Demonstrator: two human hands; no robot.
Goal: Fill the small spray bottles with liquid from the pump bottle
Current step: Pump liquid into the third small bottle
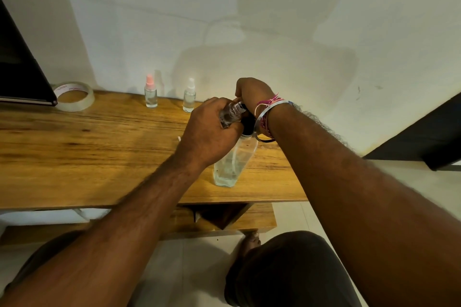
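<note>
A clear pump bottle [232, 162] with a black pump head stands on the wooden table [99, 147], a little liquid in its bottom. My left hand [209, 132] grips a small clear spray bottle [230, 112], tilted with its open neck against the pump's nozzle. My right hand [252, 92] is curled over the top of the black pump head, which it mostly hides. Two more small spray bottles stand upright at the table's back edge: one with a pink cap [150, 92] and one with a white cap [189, 96].
A roll of clear tape [74, 96] lies at the back left beside a dark flat object [22, 70]. The white wall rises right behind the table. A lower shelf [249, 219] sits under the tabletop; my knees and a foot are below.
</note>
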